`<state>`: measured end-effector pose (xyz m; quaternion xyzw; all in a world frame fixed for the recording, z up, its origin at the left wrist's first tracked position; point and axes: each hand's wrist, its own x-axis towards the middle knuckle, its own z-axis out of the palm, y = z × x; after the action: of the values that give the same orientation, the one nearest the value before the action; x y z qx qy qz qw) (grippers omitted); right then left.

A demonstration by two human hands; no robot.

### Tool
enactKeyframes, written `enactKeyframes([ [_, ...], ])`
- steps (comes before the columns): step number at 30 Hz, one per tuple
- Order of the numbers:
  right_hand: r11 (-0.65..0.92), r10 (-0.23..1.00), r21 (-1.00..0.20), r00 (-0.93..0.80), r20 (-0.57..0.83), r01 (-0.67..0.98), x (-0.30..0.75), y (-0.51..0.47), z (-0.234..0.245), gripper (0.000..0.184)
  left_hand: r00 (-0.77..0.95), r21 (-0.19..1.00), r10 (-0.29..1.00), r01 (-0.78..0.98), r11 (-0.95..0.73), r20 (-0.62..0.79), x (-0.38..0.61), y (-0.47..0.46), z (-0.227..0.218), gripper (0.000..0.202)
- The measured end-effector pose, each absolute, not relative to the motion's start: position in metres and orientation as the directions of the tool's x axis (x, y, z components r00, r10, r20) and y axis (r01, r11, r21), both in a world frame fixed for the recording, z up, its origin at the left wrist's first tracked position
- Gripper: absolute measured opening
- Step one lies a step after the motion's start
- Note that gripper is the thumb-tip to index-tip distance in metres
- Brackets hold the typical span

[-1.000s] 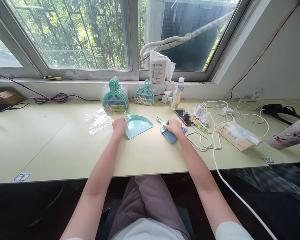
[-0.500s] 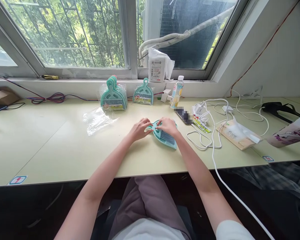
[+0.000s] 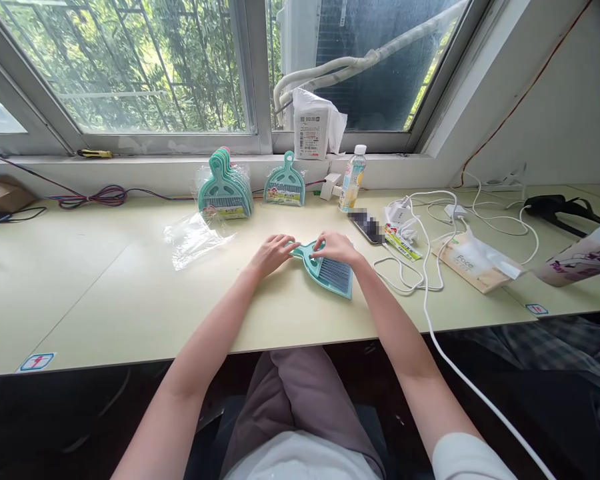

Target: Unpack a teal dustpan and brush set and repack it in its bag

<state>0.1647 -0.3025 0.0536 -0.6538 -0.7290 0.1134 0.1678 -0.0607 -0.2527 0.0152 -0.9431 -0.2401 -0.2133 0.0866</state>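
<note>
A small teal dustpan (image 3: pixel 321 283) lies on the table in front of me, its handle toward the left and its wide edge toward the right. Nested in it is a hand brush (image 3: pixel 337 273) with grey bristles. My left hand (image 3: pixel 274 255) grips the tip of the dustpan's handle between thumb and fingers. From above, my right hand (image 3: pixel 336 249) pinches the brush near its handle, hiding part of it.
Along the wall stand wrapped teal dustpan sets (image 3: pixel 224 190) and a single wrapped set (image 3: pixel 285 183). A crumpled clear bag (image 3: pixel 195 241) lies to the left. On the right are a bottle (image 3: pixel 353 180), a phone (image 3: pixel 364 225), a label card (image 3: pixel 403 243), white cables and a tissue pack (image 3: pixel 473 263).
My left hand has drawn slightly left to the end of the dustpan's handle, showing more of it. My right fingers are more closely pinched on the brush. The view has shifted slightly.
</note>
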Motion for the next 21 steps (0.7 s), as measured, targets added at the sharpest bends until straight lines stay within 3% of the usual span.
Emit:
enactKeyframes([
  [5,0.105,0.994,-0.386,-0.111,0.006,0.916,0.165,-0.306,0.059,0.023,0.8,-0.167,0.387,0.505,-0.847,0.458,-0.062,-0.255,0.019,0.036],
  [10,0.084,0.996,-0.359,-0.086,0.011,0.93,0.158,-0.306,0.057,0.022,0.844,-0.256,0.335,0.463,-0.848,0.418,-0.062,-0.255,0.017,0.032],
  [21,0.073,0.997,-0.293,-0.069,0.022,0.953,0.151,-0.305,0.054,0.017,0.833,-0.196,0.45,0.523,-0.829,0.32,-0.051,-0.257,0.014,0.032],
])
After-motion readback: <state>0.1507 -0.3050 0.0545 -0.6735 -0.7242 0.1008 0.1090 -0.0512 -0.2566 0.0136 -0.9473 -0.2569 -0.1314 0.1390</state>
